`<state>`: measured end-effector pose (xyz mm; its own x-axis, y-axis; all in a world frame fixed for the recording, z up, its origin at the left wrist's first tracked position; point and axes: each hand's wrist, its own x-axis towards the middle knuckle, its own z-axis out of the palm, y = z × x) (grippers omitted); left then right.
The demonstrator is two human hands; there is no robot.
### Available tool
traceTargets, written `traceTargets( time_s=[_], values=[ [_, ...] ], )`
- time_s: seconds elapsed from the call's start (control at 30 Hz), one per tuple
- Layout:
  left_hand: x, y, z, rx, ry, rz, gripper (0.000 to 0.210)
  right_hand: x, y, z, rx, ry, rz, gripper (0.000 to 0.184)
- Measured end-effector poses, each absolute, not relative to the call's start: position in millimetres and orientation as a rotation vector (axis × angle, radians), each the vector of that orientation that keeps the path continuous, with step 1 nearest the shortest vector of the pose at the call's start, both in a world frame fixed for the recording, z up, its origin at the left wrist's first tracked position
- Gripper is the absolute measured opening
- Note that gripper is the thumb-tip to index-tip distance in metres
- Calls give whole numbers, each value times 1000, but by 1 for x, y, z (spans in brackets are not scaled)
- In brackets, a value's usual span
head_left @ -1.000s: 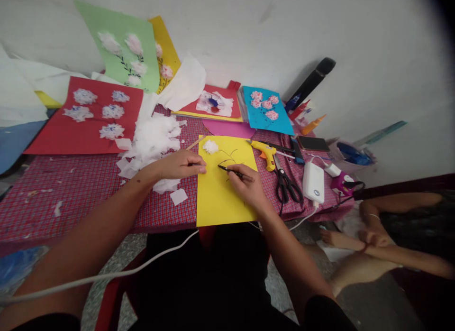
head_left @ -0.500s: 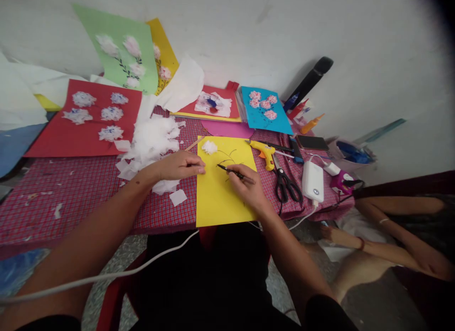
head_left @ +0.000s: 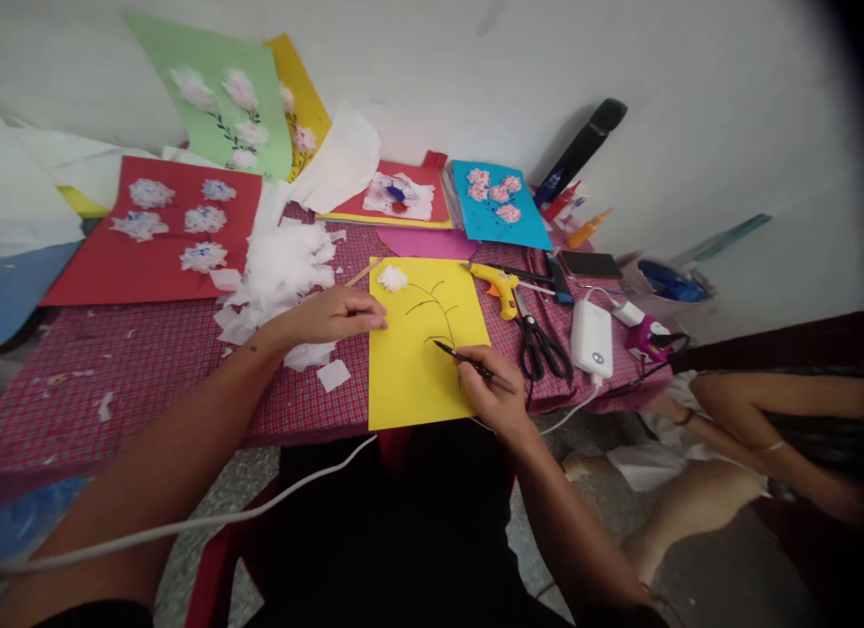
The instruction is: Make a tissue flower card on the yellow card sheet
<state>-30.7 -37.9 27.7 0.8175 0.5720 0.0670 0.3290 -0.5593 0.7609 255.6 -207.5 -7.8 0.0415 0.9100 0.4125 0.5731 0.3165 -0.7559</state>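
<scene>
A sheet of yellow paper [head_left: 411,385] lies on the table in front of me. Thin dark lines branch across it like a stem, and a white crumpled-paper flower [head_left: 392,279] sits near its top left corner. My right hand [head_left: 496,390] grips a black pen [head_left: 472,363], its tip at a short branch line in the middle of the sheet. At the sheet's left edge rests my left hand [head_left: 341,313], fingers loosely bent with a gap above the thumb, holding nothing visible. Behind it a thin wooden stick [head_left: 363,273] reaches the paper's edge.
White tissue scraps [head_left: 280,268] are heaped left of the sheet. To its right lie a yellow glue gun [head_left: 498,286], black scissors [head_left: 540,349] and a white power bank [head_left: 592,338] with a cable. Flower pictures, including a red one [head_left: 101,259], stand behind. Another person's arm [head_left: 742,430] shows at right.
My right hand has moved down and right with the pen, uncovering more of the drawn stem and its branches. My left hand has stayed at the paper's left edge.
</scene>
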Motion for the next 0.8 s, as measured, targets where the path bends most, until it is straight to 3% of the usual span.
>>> traceTargets(
  time_s=[0.8],
  values=[
    [-31,-33,21,2258,634,317,36,254,-204,-6,-1283,-1733,575,20]
  ],
)
